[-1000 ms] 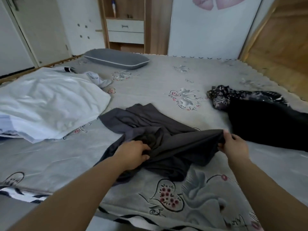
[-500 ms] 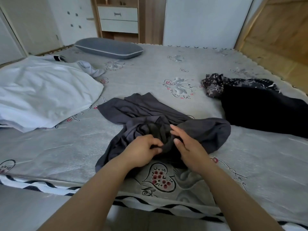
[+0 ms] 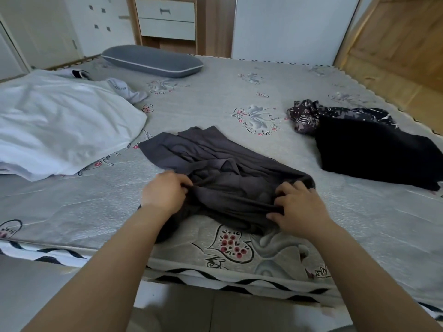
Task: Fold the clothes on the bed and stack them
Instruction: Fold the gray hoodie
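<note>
While both hands pinch it, the grey garment lies bunched.

Both forearms extended, left hand clenched, right hand fingers curled

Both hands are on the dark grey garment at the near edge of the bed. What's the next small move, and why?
Probably draw the hands apart to pull the bunched edge flat. The left hand and right hand each hold a grip on the crumpled near edge of the dark grey fabric garment, which lies rumpled on the patterned grey bed, not yet spread for folding.
</note>
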